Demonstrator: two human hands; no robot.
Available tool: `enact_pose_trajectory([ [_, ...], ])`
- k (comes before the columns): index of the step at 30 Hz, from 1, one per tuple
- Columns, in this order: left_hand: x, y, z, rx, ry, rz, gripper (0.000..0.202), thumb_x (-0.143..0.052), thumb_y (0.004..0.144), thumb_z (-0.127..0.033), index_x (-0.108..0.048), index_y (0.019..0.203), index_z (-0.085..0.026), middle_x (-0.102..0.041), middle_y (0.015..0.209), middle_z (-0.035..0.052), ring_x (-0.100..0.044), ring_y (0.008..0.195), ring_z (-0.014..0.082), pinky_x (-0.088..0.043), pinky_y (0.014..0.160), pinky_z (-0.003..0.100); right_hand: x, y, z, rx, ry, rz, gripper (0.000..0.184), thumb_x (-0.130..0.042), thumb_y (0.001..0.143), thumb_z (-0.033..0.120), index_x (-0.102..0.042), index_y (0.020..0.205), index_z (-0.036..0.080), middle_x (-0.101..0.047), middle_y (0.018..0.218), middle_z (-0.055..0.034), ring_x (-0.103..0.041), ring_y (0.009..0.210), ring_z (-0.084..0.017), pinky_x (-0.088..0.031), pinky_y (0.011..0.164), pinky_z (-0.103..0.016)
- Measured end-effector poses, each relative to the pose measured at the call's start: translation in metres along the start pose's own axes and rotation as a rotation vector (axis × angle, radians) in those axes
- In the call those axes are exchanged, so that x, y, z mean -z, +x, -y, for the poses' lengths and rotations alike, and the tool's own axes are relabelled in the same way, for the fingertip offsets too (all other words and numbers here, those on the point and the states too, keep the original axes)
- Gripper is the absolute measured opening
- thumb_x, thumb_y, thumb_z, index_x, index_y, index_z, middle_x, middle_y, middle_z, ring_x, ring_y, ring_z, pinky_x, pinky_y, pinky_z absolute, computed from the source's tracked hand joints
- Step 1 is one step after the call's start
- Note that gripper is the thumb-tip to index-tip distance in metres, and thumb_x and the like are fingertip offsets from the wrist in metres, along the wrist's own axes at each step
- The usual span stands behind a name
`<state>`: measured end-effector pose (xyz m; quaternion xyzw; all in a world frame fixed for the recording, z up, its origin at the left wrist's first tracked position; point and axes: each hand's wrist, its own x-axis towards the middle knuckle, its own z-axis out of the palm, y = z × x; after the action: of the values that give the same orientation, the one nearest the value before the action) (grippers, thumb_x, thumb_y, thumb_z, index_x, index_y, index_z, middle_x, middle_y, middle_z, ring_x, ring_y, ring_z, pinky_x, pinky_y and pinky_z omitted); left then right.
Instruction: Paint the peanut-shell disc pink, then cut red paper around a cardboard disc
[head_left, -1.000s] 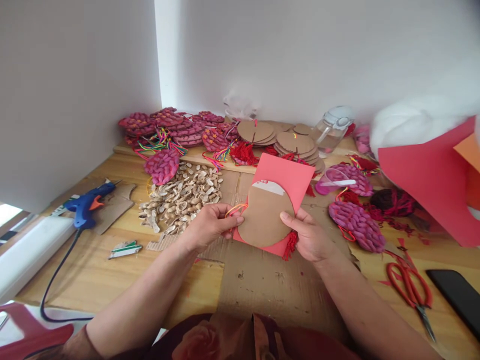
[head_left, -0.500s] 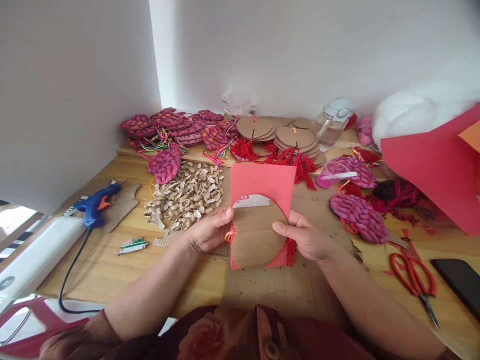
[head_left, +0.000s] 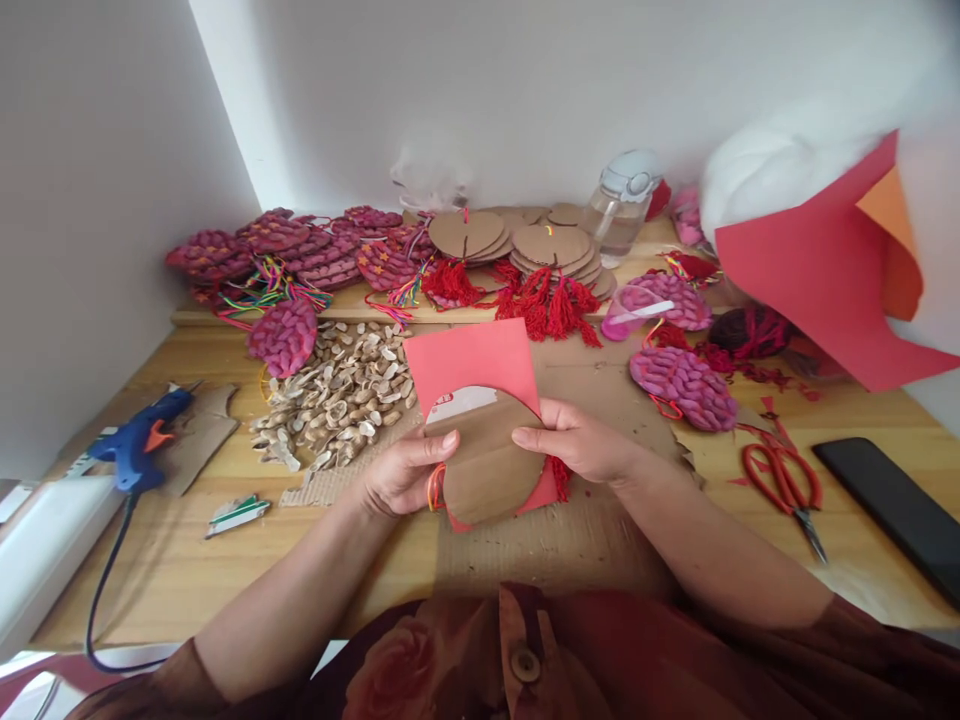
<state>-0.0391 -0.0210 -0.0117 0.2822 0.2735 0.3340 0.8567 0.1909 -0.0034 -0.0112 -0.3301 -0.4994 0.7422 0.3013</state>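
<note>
The left hand [head_left: 401, 478] and right hand [head_left: 574, 447] both pinch a round, flat cardboard disc [head_left: 486, 462] against smooth red paper [head_left: 469, 358], above the corrugated cardboard mat [head_left: 555, 540]. Behind lies a pile of pale peanut shells [head_left: 337, 390].

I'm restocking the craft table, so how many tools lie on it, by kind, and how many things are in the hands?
Glue gun: 1
Scissors: 1
Phone: 1
Cardboard shape held by left hand and right hand: 1
Red paper behind it: 1
Total: 5
</note>
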Motion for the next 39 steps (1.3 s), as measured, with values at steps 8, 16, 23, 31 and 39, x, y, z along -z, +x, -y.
enact_pose_trajectory([
  [8,0.003,-0.001,0.010,-0.014,-0.014,0.041,0.077,-0.088,0.063,-0.041,-0.064,0.130,-0.013,-0.073,0.119,0.0184,-0.066,0.118,0.0383,-0.053,0.100,0.045,0.001,-0.002,0.005,0.051,-0.027,0.047,0.042,-0.073,0.085,0.040,-0.068,0.122,0.021,-0.074,0.120,-0.0039,-0.068,0.107,-0.019,-0.053,0.097,-0.035],
  [16,-0.002,0.000,0.013,-0.048,0.018,-0.052,0.059,-0.085,0.070,-0.030,-0.067,0.125,-0.017,-0.072,0.125,0.0156,-0.065,0.120,0.0360,-0.052,0.103,0.045,-0.002,0.001,0.006,0.084,-0.068,-0.003,0.042,-0.073,0.085,0.042,-0.067,0.121,0.022,-0.074,0.119,-0.0049,-0.066,0.114,-0.022,-0.055,0.096,-0.037],
  [23,-0.005,0.002,0.014,-0.013,0.041,-0.217,0.057,-0.086,0.069,-0.024,-0.068,0.122,-0.018,-0.076,0.117,0.0137,-0.070,0.111,0.0347,-0.054,0.100,0.046,0.000,0.000,0.003,0.077,-0.111,-0.023,0.041,-0.070,0.087,0.041,-0.066,0.123,0.022,-0.073,0.121,-0.0034,-0.067,0.108,-0.021,-0.053,0.097,-0.038],
  [31,0.002,-0.002,0.008,-0.043,0.047,0.037,0.092,-0.088,0.056,-0.048,-0.058,0.138,-0.019,-0.070,0.127,0.0178,-0.063,0.120,0.0435,-0.053,0.100,0.051,-0.001,-0.004,0.011,0.084,-0.067,0.062,0.044,-0.071,0.085,0.046,-0.066,0.122,0.023,-0.073,0.118,-0.0030,-0.067,0.109,-0.020,-0.050,0.102,-0.040],
  [39,-0.002,0.002,0.019,-0.054,0.059,-0.137,0.074,-0.086,0.069,-0.029,-0.059,0.137,-0.018,-0.073,0.123,0.0155,-0.067,0.116,0.0369,-0.052,0.102,0.048,0.000,-0.002,0.008,0.062,-0.121,0.025,0.044,-0.071,0.086,0.046,-0.065,0.122,0.022,-0.072,0.119,-0.0038,-0.065,0.110,-0.022,-0.049,0.104,-0.043],
])
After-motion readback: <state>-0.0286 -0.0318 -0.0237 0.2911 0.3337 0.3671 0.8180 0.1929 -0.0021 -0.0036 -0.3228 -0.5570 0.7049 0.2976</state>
